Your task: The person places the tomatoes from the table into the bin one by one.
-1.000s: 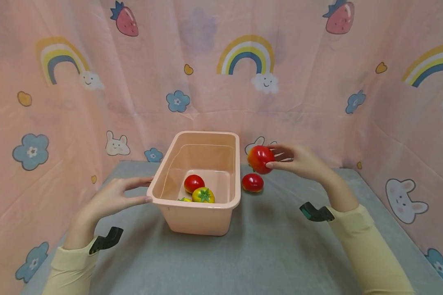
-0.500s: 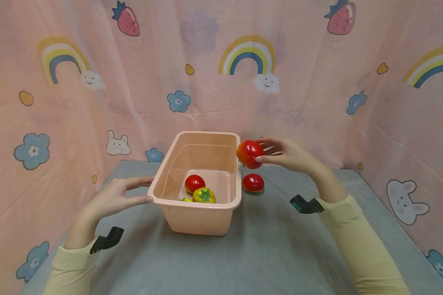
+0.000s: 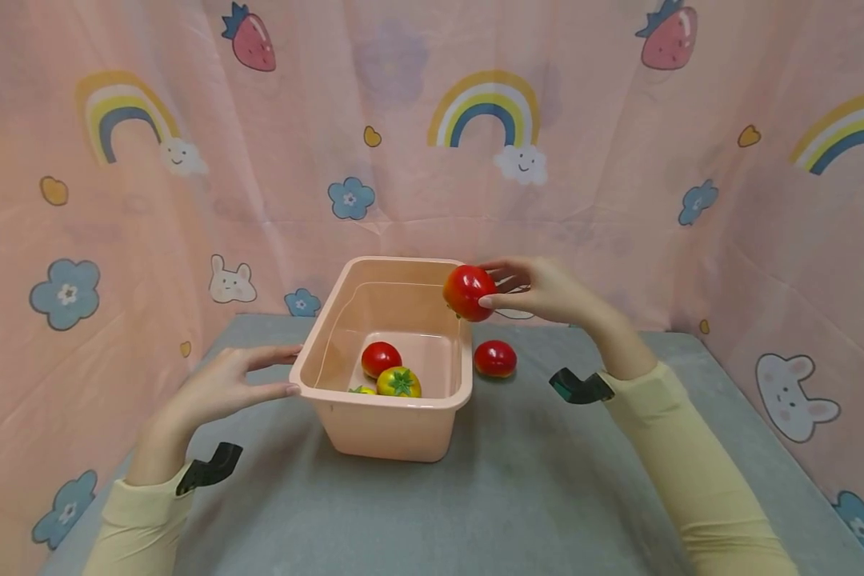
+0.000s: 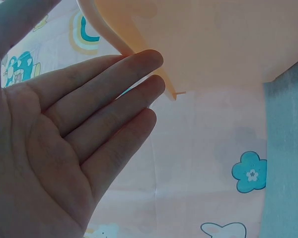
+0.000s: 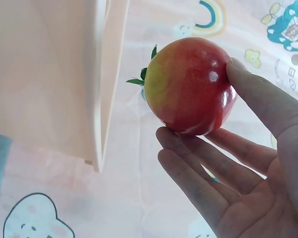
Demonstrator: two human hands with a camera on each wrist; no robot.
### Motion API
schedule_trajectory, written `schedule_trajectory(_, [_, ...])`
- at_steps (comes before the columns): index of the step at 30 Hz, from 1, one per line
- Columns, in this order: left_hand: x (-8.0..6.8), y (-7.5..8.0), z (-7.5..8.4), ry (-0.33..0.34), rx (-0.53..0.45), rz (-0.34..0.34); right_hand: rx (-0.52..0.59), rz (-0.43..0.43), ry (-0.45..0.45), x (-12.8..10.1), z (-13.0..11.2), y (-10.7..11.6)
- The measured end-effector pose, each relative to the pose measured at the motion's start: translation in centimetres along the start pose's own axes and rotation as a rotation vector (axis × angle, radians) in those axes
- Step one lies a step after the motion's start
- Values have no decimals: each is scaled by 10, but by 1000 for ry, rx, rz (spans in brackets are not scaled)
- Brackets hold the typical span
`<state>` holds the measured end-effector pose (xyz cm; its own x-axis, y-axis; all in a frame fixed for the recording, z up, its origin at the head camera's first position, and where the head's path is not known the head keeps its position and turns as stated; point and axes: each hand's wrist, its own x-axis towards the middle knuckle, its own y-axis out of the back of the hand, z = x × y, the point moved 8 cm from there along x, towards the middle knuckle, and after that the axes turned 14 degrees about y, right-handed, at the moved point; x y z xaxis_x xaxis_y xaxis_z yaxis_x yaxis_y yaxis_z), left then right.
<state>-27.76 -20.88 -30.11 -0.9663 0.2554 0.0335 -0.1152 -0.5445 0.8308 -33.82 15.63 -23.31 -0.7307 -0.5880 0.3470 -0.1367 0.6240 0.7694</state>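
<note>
A red tomato [image 3: 468, 293] with a yellowish end and green leaves is pinched between the thumb and fingers of my right hand [image 3: 547, 294], raised at the right rim of a peach plastic bin [image 3: 396, 432]. In the right wrist view the tomato [image 5: 188, 87] sits at the fingertips. My left hand [image 3: 219, 388] has its fingers straight, touching the bin's left rim near the front corner. The left wrist view shows that hand [image 4: 84, 119] against the bin. Inside the bin lie a red tomato [image 3: 380, 359], a yellow-green one [image 3: 399, 382] and part of another yellow one.
Another red tomato [image 3: 495, 359] lies on the grey table [image 3: 547, 496] just right of the bin. A pink patterned curtain [image 3: 605, 176] closes off the back and sides. A black camera mount is worn on each wrist.
My right hand has carried its tomato left and slightly up, from above the table tomato to the bin's right rim. The left hand has stayed on the bin.
</note>
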Motion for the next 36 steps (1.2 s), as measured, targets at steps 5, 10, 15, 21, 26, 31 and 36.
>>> schedule_trajectory(5, [1, -2, 0, -6, 3, -5, -23, -17, -14, 6, -3, -4])
schedule_trajectory(10, [3, -2, 0, -14, -2, -3, -34, -32, -12, 15, -3, -9])
schedule_trajectory(15, [3, -2, 0, -15, 4, 3, -34, -23, 19, 23, -3, -12])
schedule_trajectory(21, [3, -2, -1, -7, 7, 4, -29, -41, 46, 25, -3, -12])
schedule_trajectory(26, [2, -2, 0, -6, 3, 0, -6, -41, 26, 19, 2, -12])
schedule_trajectory(31, [1, -1, 1, -6, -4, -1, 9, -32, 38, 11, 9, -11])
schedule_trajectory(36, [0, 0, 0, -4, -4, 4, 34, -30, 29, 3, 19, -11])
